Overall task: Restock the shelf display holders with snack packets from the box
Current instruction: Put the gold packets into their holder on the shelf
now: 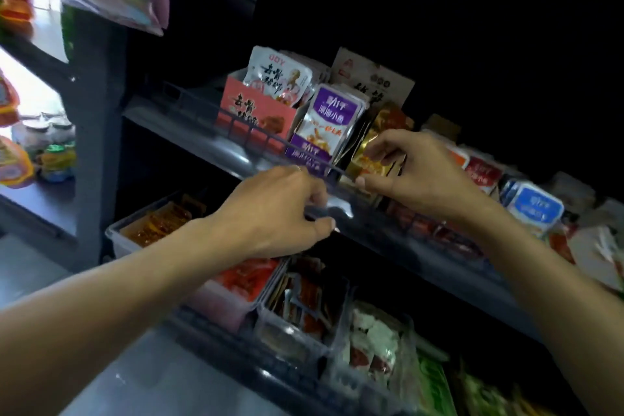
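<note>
Forearms reach up toward the upper shelf. Your left hand (270, 209) curls its fingers over the shelf rail (337, 209), holding no packet. Just beyond, your right hand (415, 172) pinches gold snack packets (369, 152) in their holder beside the purple packets (332, 125). Judged step: seating stock. Next, press them upright. The box is out of view.

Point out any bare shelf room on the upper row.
Bare shelf lies left of the pink box, behind the rail. Rightward it is crowded: purple packets, then gold packets gripped by the right hand.
</note>
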